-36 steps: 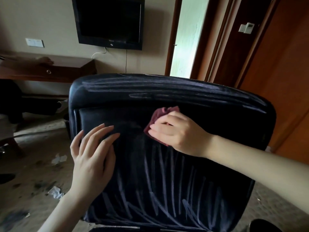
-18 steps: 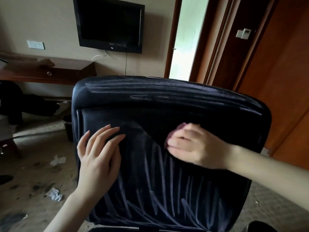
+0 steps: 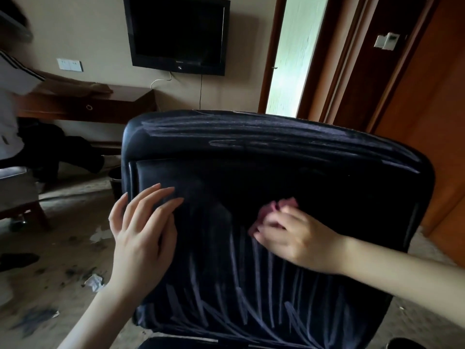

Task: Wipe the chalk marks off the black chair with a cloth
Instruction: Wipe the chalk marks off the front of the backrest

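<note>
While the left hand [image 3: 143, 230] lies flat on the black chair [image 3: 289, 167] at centre left, fingers straight and slightly apart, the right hand [image 3: 299, 240] at centre right has its fingers curled on a pink cloth [image 3: 275, 210] (blurred), pressing it against the chair. Chalk marks [image 3: 236, 285] streak the lower frame and the chair's top edge.

- Under you, the floor [image 3: 63, 248] is pale and worn, mottled with dark smudges [image 3: 32, 321] on your left.
- Two crumpled white scraps lie on it, well apart: a nearer scrap [image 3: 93, 282] and a farther scrap [image 3: 100, 234].
- A small dark bin [image 3: 115, 181] stands on the floor, below the desk's right end.
- The wooden desk [image 3: 83, 107] runs along the far wall, and a flat brownish sheet [image 3: 83, 85], possibly cardboard, lies on top.
</note>
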A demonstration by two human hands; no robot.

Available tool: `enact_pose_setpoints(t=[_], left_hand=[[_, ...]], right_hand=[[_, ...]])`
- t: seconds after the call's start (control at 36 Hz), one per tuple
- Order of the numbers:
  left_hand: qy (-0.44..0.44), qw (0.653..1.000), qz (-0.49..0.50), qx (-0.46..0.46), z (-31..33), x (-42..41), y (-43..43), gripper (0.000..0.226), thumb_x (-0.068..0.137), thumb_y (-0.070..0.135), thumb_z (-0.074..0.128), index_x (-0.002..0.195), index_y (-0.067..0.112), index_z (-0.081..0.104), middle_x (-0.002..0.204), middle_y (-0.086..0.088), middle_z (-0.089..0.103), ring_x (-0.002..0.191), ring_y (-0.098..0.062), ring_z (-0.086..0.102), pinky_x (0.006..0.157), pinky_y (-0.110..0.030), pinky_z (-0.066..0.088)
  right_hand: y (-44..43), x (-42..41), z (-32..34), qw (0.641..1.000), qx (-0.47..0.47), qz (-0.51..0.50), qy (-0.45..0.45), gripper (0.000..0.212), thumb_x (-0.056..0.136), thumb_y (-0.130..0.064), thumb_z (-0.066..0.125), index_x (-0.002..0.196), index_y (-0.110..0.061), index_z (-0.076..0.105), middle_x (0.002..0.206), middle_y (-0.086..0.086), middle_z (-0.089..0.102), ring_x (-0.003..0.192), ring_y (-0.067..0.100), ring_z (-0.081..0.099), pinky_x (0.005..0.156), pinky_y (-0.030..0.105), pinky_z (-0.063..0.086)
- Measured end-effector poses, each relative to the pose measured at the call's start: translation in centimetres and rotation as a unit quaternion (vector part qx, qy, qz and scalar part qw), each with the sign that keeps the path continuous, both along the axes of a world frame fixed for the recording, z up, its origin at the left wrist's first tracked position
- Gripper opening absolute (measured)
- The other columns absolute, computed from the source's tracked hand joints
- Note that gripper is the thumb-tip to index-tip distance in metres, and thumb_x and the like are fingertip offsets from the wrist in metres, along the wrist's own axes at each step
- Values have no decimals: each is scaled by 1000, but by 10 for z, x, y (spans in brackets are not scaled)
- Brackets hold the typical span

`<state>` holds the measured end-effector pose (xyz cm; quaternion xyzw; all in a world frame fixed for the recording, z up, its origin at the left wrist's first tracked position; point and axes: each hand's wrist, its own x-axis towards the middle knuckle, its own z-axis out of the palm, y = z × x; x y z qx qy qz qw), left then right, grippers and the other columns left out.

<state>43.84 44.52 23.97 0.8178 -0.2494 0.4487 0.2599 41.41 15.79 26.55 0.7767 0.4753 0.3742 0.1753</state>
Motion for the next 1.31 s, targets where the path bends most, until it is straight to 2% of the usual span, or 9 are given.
enact_pose_setpoints(t=[0.14,0.28,0.53,0.67,0.86,0.97,1.08,1.17,1.31], left_hand=[[6,1000,-6,-6,-4,-4,-7,29,90,12,45,106,8,69,120,-7,63,121,-22,52,102,-58,32],[5,1000,-11,-6,-3,-9,-8,28,90,11,47,106,9,70,119,-4,64,119,-21,54,101,-57,32],[-1,1000,20,-1,4,-4,12,28,91,12,47,108,7,69,121,-6,63,119,-24,55,96,-63,33],[2,999,36,-13,3,0,19,29,90,11,46,108,8,69,121,-7,63,118,-24,55,97,-63,33],[7,999,42,-31,-3,2,31,27,88,7,49,107,6,68,118,-8,64,116,-25,56,98,-62,33],[15,999,23,-39,-1,0,27,29,90,9,45,106,6,68,115,-8,65,115,-24,56,98,-62,32],[17,999,15,-42,0,-1,24,29,91,10,44,107,7,68,115,-6,65,116,-23,56,100,-60,32],[8,999,17,-50,3,-4,26,28,90,10,45,107,8,67,115,-5,65,115,-22,56,100,-60,32],[2,998,35,-55,9,-5,38,27,90,9,46,105,8,68,114,-5,65,113,-22,56,98,-60,33]], right_hand=[[-37,-33,-29,996,-59,-57,41,22,95,-5,53,92,-10,74,88,-1,67,82,20,64,77,31,45],[-13,-24,8,993,-117,-15,18,20,91,-7,53,88,-14,71,91,2,67,79,23,63,78,38,50],[106,53,95,991,56,75,-99,27,96,-2,47,85,-8,72,91,7,69,83,27,65,73,38,49],[116,64,72,998,52,18,-35,61,97,-2,12,86,-7,72,85,7,66,78,29,61,70,39,48],[32,8,-6,996,-90,-6,13,26,93,-8,52,82,-17,73,83,-4,63,78,20,61,77,33,45],[1,-11,-21,989,-133,-23,63,29,93,-7,52,77,-22,71,83,-10,60,79,12,58,77,24,45],[15,-3,-1,982,-185,14,46,32,95,-8,49,74,-22,68,84,-6,62,80,16,59,75,29,47],[48,9,32,985,-152,77,24,26,95,-7,49,80,-15,68,89,1,64,84,24,61,78,38,48],[125,46,99,989,-1,121,-86,26,94,2,48,84,-6,70,87,8,67,84,29,64,73,42,49]])
